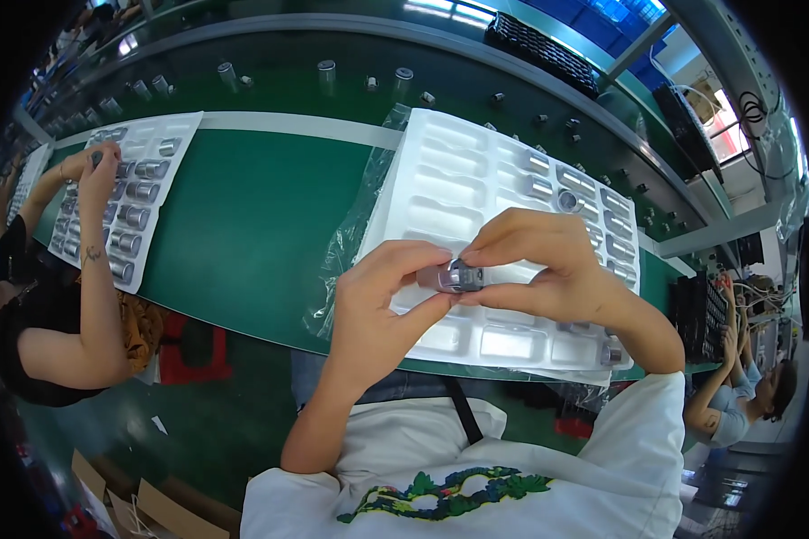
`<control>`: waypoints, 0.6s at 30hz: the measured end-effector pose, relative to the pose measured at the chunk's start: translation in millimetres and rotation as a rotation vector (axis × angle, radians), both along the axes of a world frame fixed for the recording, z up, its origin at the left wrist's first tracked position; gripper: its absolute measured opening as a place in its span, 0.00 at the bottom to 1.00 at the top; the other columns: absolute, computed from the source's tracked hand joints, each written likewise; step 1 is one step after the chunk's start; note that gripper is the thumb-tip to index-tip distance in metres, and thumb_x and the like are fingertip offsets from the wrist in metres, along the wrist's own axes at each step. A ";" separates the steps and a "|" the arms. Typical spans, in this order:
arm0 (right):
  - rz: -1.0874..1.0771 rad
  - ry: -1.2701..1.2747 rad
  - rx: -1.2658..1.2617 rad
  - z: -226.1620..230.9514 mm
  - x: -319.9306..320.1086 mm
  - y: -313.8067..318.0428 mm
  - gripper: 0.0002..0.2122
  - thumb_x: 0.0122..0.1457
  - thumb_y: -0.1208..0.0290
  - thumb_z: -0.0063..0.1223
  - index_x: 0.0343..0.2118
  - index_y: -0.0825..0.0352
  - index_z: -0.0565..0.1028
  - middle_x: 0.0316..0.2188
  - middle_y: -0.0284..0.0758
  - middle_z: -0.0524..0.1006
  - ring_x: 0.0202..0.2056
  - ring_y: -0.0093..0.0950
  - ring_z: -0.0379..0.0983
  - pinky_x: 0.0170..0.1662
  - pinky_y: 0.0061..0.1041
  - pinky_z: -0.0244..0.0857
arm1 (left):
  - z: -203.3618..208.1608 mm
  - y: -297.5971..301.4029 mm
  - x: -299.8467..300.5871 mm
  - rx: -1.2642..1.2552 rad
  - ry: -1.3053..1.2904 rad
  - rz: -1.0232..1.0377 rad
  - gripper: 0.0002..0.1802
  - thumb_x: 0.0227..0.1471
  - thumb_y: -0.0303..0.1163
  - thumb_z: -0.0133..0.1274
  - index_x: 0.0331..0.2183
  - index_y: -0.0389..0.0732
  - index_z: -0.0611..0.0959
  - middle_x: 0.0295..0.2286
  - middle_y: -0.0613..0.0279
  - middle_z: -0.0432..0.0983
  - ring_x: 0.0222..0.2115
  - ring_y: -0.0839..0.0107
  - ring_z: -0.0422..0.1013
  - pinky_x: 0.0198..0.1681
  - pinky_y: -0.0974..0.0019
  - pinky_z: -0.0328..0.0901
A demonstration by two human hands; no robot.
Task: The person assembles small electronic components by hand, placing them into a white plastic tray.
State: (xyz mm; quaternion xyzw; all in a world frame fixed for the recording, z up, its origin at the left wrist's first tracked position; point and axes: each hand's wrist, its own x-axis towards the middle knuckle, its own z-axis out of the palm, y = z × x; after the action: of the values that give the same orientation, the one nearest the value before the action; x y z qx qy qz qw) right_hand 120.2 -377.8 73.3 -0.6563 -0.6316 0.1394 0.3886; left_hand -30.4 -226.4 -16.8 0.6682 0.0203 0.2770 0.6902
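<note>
Above a white moulded tray, I hold a small cylinder with a clear-looking body and a dark grey end piece. My left hand pinches the body between thumb and fingers. The thumb and fingertips of my right hand close on the grey end piece. Silvery cylinders lie in the tray's pockets on the right, while many pockets on the left and near side hold nothing. My hands and the held cylinder hide part of the tray's middle.
Clear plastic film sticks out along the tray's left edge on the green table. Beyond, a dark green belt carries upright cylinders and small parts. At left, a co-worker's arm reaches over another filled tray.
</note>
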 end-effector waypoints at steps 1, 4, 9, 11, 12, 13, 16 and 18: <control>0.019 -0.098 0.013 -0.9 -0.8 0.5 0.15 0.43 0.77 0.73 0.35 0.68 0.81 0.36 0.39 0.80 0.37 0.33 0.78 0.39 0.26 0.72 | 0.3 -2.0 0.2 -0.060 0.011 -0.005 0.20 0.40 0.19 0.65 0.40 0.34 0.82 0.36 0.56 0.80 0.35 0.70 0.78 0.40 0.68 0.71; 0.024 -0.142 -0.046 0.7 -3.5 -1.7 0.15 0.43 0.75 0.73 0.36 0.67 0.81 0.36 0.39 0.80 0.36 0.33 0.77 0.38 0.26 0.71 | -3.5 -2.6 1.6 -0.073 0.035 -0.006 0.20 0.39 0.18 0.65 0.39 0.33 0.82 0.35 0.55 0.80 0.34 0.69 0.79 0.38 0.69 0.72; 0.017 -0.057 -0.176 8.9 -1.0 4.8 0.15 0.42 0.76 0.73 0.35 0.67 0.82 0.35 0.38 0.80 0.35 0.33 0.78 0.38 0.27 0.71 | -6.4 6.2 -3.7 -0.009 0.103 -0.065 0.20 0.39 0.12 0.63 0.39 0.29 0.82 0.37 0.55 0.79 0.37 0.72 0.76 0.43 0.70 0.72; 0.017 0.071 -0.300 12.0 1.4 3.9 0.14 0.42 0.76 0.73 0.35 0.68 0.82 0.34 0.37 0.80 0.35 0.33 0.78 0.39 0.28 0.71 | -2.8 11.5 -3.3 0.094 0.108 -0.197 0.21 0.38 0.13 0.63 0.40 0.29 0.82 0.37 0.54 0.80 0.36 0.72 0.77 0.43 0.70 0.72; 0.026 0.071 -0.318 11.1 1.5 4.4 0.14 0.42 0.75 0.73 0.34 0.68 0.82 0.34 0.37 0.80 0.34 0.33 0.79 0.39 0.27 0.72 | -3.6 12.4 -2.8 0.089 0.108 -0.199 0.21 0.38 0.13 0.63 0.40 0.29 0.82 0.37 0.54 0.80 0.36 0.72 0.77 0.43 0.70 0.72; 0.037 0.071 -0.334 9.8 1.2 5.1 0.14 0.42 0.75 0.73 0.33 0.68 0.81 0.33 0.37 0.80 0.33 0.33 0.79 0.38 0.27 0.72 | -3.9 13.5 -2.6 0.072 0.135 -0.224 0.21 0.38 0.14 0.63 0.40 0.30 0.82 0.39 0.53 0.80 0.36 0.72 0.77 0.43 0.69 0.72; 0.026 -0.055 -0.248 2.0 -2.4 6.2 0.14 0.43 0.74 0.73 0.34 0.68 0.80 0.33 0.38 0.80 0.34 0.33 0.79 0.37 0.26 0.73 | -6.5 15.2 1.1 0.048 0.152 -0.252 0.24 0.40 0.14 0.62 0.44 0.30 0.80 0.42 0.51 0.78 0.39 0.71 0.76 0.45 0.69 0.71; 0.021 -0.099 -0.197 -3.5 -5.0 5.5 0.15 0.43 0.74 0.73 0.35 0.68 0.80 0.34 0.38 0.79 0.34 0.33 0.79 0.36 0.26 0.73 | -5.6 14.2 2.0 0.041 0.140 -0.254 0.27 0.40 0.14 0.61 0.48 0.29 0.79 0.45 0.52 0.77 0.40 0.70 0.75 0.47 0.68 0.70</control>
State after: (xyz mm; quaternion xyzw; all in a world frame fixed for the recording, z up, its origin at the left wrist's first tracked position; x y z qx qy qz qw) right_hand 115.2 -372.4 69.8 -0.6908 -0.6399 0.1723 0.2892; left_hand -28.5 -212.1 -22.4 0.6971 -0.0222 0.1405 0.7028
